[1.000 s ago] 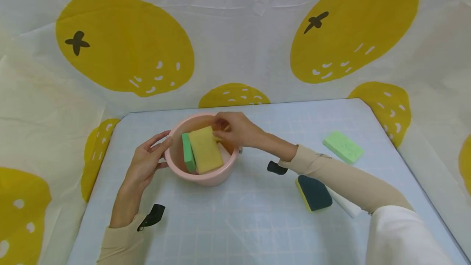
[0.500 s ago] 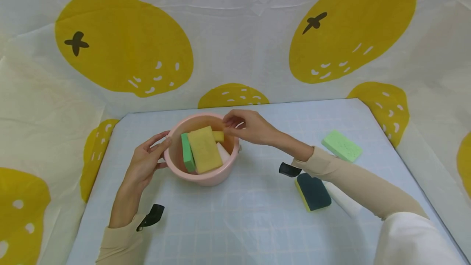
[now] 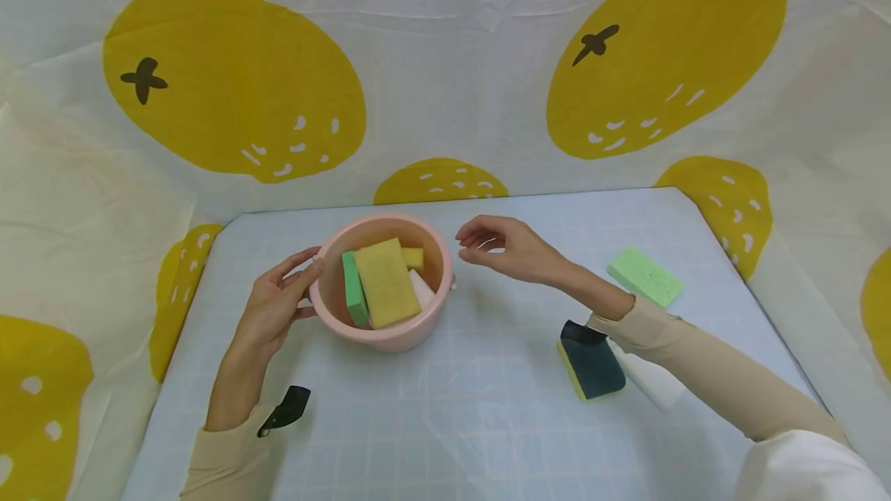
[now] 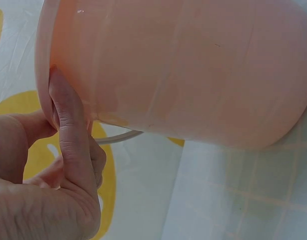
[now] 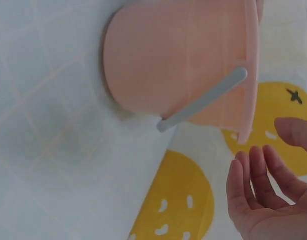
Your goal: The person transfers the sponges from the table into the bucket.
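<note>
A pink bucket [image 3: 390,342] stands upright on the table. My left hand [image 3: 267,311] pinches its rim on the left side; the left wrist view shows thumb and finger [image 4: 68,115] on either side of the rim. Inside lie a large yellow sponge [image 3: 387,282], a green sponge [image 3: 354,289], a smaller yellow piece [image 3: 414,257] and a pale pink piece [image 3: 421,288], the last two partly hidden. My right hand [image 3: 511,248] hovers just right of the bucket, holding nothing, fingers loosely bent. The grey bucket handle [image 5: 203,100] hangs down behind the bucket.
On the table's right side lie a light green sponge [image 3: 646,277], a yellow sponge with a dark scouring side [image 3: 593,362], and a white block [image 3: 647,377] partly under the right forearm. A white sheet with yellow fruit prints [image 3: 459,99] rises behind the table [image 3: 445,424].
My right hand has let go of the smaller yellow piece, left it in the bucket and moved out to the right. The left hand stays on the rim.
</note>
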`<state>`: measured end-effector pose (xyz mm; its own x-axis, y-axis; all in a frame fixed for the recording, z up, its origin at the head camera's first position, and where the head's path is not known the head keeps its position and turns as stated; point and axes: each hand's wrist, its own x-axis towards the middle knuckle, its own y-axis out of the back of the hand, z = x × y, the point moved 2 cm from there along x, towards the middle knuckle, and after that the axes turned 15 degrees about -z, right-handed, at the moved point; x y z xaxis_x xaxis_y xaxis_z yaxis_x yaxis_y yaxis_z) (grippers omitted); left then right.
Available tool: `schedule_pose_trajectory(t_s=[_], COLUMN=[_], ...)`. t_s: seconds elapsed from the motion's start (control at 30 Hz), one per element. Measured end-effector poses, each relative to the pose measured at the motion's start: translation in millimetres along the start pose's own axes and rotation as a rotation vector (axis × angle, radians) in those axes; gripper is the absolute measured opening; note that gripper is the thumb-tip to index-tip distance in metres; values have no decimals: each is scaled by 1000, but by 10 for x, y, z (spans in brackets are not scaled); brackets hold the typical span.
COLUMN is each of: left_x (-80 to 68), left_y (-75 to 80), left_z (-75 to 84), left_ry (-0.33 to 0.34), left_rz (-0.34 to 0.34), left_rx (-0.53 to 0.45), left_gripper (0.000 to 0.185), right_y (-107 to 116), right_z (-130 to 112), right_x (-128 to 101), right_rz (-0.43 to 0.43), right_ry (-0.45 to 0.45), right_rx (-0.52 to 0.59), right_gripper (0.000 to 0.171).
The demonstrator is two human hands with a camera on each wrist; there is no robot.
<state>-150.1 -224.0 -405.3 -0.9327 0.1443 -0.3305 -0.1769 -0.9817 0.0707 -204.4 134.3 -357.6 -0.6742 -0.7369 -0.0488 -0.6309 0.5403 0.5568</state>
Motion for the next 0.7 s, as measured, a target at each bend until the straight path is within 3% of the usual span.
schedule_pose_trajectory(t_s=[0.7], left_x=[5], left_y=[8], left_z=[-14], left_ry=[-9], left_rz=[-4], left_rx=[-14], left_gripper=[75], right_y=[110], right_z=[396], right_x=[-530], right_rz=[20], right_ry=[-84], right_rx=[-45], right_gripper=[28])
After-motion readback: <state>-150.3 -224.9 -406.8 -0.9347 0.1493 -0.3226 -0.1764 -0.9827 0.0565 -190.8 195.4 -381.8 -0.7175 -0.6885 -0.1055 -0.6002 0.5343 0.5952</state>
